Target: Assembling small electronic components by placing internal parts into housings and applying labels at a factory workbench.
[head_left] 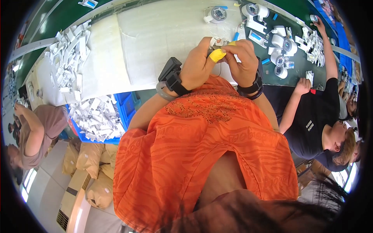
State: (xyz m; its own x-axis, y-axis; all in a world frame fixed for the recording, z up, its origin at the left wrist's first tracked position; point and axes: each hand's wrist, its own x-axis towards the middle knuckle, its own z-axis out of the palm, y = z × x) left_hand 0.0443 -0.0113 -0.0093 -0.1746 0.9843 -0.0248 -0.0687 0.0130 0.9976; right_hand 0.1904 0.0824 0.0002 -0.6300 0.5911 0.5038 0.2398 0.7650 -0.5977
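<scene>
Close together over the near edge of the table, both my hands are closed around one small white plastic part (218, 40). My left hand (197, 65) grips it from the left, with yellow wrapping on the thumb. My right hand (241, 62) pinches at it from the right, thumb and fingertips together; a second yellow wrap shows at the fingers. Fingers cover most of the part, so its exact kind is hidden. A thin dark wire hangs below the hands. Just right of them, a small blue piece (236, 36) lies on the table.
Loose white plastic pieces are heaped on the table at left (71, 54) and fill a blue crate (125, 108) beside me. White round-headed units (288, 46) lie at right. A co-worker (316, 116) sits close on the right, another person (40, 124) on the left.
</scene>
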